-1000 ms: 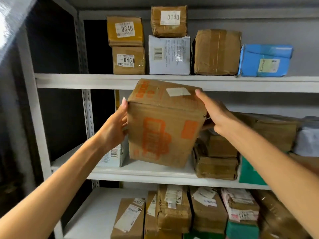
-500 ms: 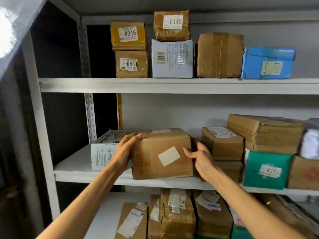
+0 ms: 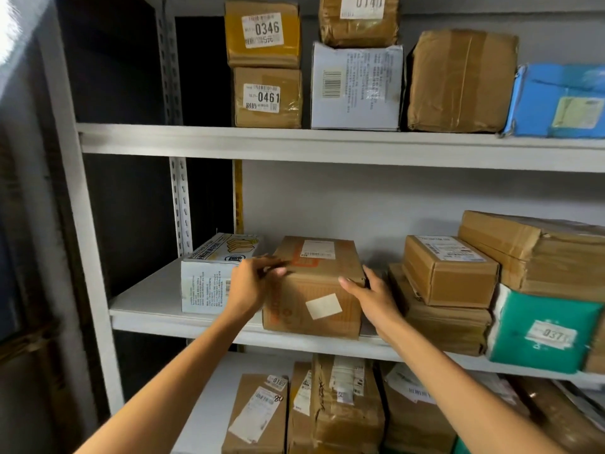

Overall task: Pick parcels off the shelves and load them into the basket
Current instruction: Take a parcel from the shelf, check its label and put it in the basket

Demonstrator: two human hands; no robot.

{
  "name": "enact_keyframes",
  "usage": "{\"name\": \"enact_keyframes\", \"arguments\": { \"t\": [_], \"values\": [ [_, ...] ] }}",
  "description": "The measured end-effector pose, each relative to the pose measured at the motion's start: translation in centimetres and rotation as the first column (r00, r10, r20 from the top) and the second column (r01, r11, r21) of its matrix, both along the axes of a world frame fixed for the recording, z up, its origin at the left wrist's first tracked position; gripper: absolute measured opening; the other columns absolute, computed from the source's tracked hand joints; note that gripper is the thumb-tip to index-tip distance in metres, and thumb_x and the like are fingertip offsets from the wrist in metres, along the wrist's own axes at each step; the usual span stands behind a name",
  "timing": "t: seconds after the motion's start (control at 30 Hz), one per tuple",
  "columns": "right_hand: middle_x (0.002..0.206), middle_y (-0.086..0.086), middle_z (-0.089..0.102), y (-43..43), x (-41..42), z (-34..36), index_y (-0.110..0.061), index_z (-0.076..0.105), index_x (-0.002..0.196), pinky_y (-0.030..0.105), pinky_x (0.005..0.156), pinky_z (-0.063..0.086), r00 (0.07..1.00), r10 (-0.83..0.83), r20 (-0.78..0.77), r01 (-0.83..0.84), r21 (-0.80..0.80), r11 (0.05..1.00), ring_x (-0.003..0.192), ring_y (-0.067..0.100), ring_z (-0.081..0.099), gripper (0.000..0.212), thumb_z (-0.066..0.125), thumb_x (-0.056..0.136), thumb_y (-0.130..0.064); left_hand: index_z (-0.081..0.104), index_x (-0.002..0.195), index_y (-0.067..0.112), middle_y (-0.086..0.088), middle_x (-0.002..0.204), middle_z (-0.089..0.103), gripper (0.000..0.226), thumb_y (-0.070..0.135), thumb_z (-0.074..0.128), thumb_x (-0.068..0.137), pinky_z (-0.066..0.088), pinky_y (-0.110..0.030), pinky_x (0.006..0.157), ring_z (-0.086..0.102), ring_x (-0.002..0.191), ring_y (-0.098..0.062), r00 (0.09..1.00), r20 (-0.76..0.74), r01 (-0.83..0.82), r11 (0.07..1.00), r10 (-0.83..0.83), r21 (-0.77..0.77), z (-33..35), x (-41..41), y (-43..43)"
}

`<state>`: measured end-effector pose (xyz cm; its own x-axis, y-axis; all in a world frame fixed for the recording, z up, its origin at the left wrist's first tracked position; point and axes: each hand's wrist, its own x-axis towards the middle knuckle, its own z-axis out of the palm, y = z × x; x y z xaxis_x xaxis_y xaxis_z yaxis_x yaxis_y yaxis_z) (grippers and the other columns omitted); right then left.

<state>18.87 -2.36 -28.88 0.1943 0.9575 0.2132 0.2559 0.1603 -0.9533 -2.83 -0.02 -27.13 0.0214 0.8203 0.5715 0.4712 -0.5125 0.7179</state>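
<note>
Brown box [image 3: 314,290] sits on the middle shelf [image 3: 147,309] near the front edge, with one label on top and a blank white patch on the front face.

Your left hand [image 3: 252,286] is at the box's 9 o'clock, fingers curled over the top left edge; it is slightly blurred. Your right hand [image 3: 370,296] is at its 3 o'clock, thumb on the front face and fingers wrapped round the right side. Both hands hold the box.

- **9 o'clock:** white carton [image 3: 206,280] just beside the box.
- **3 o'clock:** stack of brown boxes [image 3: 448,270] near it, with a green parcel [image 3: 540,329] beyond.
- **12 o'clock, upper shelf [image 3: 196,142]:** box 0346 [image 3: 262,34] on top of box 0461 [image 3: 266,96].
- **6 o'clock:** labelled parcels [image 3: 347,404] below.
</note>
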Motion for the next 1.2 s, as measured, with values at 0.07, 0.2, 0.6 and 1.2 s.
{"name": "enact_keyframes", "arguments": {
  "t": [0.07,0.2,0.6,1.2],
  "values": [
    [0.149,0.004,0.04,0.7,-0.3,0.2,-0.031,0.024,0.151,0.048,0.105,0.042,1.0,-0.007,0.016,0.007,-0.015,1.0,0.132,0.026,0.044,0.077,0.067,0.087,-0.039,0.069,0.112,0.004,0.003,0.107,0.064,0.029,0.01,0.07,0.083,0.038,0.003,0.068,0.059,0.095,-0.006,0.999,-0.026,-0.031,0.999,0.031,0.019,0.3,0.0,0.5],
    [0.15,0.007,0.039,2.3,-0.5,0.3,-0.029,0.021,0.153,0.039,0.104,0.043,0.999,0.032,-0.002,-0.032,-0.004,0.999,0.133,0.025,0.043,0.08,0.067,0.088,-0.032,0.069,0.109,0.004,0.011,0.09,0.06,0.026,0.002,0.068,0.084,0.04,0.0,0.065,0.051,0.075,0.009,1.0,0.011,-0.004,1.0,0.004,-0.011,0.7,-0.2,1.4],
    [0.151,0.007,0.039,4.5,-1.2,0.6,-0.021,0.008,0.155,0.036,0.108,0.037,0.98,0.045,0.192,-0.034,-0.06,0.998,0.136,0.024,0.04,0.081,0.058,0.093,-0.037,0.067,0.118,0.008,-0.01,0.109,0.07,0.032,0.01,0.069,0.086,0.051,-0.024,0.082,0.065,0.096,-0.022,0.959,-0.247,-0.157,0.987,0.142,-0.045,1.2,-0.8,3.9],
    [0.132,0.007,0.053,-6.7,10.2,10.7,-0.015,0.049,0.133,0.042,0.095,0.049,0.253,-0.1,0.962,0.226,0.042,0.973,0.117,0.026,0.051,0.056,0.061,0.084,-0.037,0.058,0.127,0.022,-0.007,0.128,0.06,0.045,0.038,0.067,0.086,0.046,-0.037,0.093,0.059,0.113,-0.029,0.649,-0.759,0.023,0.996,0.05,0.084,7.4,13.8,0.0]
  ]
}}
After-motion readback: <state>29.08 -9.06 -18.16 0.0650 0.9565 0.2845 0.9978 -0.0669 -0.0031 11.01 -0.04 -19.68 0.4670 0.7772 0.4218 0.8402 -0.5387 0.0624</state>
